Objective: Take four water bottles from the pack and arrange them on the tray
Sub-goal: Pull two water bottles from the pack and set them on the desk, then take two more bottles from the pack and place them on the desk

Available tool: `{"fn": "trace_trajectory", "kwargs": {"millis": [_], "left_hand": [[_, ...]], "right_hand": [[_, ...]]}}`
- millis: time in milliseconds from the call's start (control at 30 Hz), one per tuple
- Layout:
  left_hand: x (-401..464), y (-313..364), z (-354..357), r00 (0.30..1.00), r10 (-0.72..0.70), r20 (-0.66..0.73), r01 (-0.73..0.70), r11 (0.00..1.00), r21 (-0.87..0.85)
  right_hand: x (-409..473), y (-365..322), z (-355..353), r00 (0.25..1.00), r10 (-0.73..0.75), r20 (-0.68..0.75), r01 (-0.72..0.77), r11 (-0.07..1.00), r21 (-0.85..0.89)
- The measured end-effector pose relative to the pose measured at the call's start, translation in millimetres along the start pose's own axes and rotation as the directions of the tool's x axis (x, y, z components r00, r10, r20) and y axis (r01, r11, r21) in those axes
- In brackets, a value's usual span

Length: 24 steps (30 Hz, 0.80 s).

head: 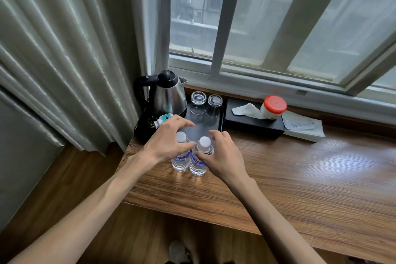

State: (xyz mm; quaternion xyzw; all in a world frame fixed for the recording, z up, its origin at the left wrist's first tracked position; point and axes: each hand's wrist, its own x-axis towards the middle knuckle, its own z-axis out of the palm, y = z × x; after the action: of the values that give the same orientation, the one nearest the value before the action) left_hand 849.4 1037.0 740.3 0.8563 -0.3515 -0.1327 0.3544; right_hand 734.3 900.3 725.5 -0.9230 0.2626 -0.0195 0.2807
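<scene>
Two clear water bottles with white caps and blue labels stand upright side by side on the wooden table, just in front of the black tray (216, 123). My left hand (169, 141) wraps around the shoulder of the left water bottle (180, 162), thumb between the two bottles. My right hand (222, 154) grips the neck of the right water bottle (197, 164), thumb on its front and fingers curled behind the cap. The pack is not in view.
On the tray's back stand two upturned glasses (205, 100) and a steel kettle (168, 94) with a black cord and plug (158, 122). A black tissue box (255, 124) with a red-lidded jar (273, 107) sits to the right. Curtain at left, window behind.
</scene>
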Motion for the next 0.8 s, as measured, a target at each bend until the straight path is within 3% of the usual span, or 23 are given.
{"fn": "trace_trajectory", "kwargs": {"millis": [367,633,800], "left_hand": [[8,103,51,0.984,0.135,0.119,-0.146,0.985,0.087],[17,185,167,0.922,0.175,0.345,-0.221,0.97,0.101],[19,244,250,0.861,0.202,0.466,-0.282,0.953,0.108]], "right_hand": [[-40,85,-67,0.995,0.046,-0.089,-0.028,0.98,0.196],[-101,217,-138,0.958,0.253,-0.134,-0.228,0.957,0.177],[-157,309,-174,0.895,0.418,-0.156,-0.386,0.901,0.2]]}}
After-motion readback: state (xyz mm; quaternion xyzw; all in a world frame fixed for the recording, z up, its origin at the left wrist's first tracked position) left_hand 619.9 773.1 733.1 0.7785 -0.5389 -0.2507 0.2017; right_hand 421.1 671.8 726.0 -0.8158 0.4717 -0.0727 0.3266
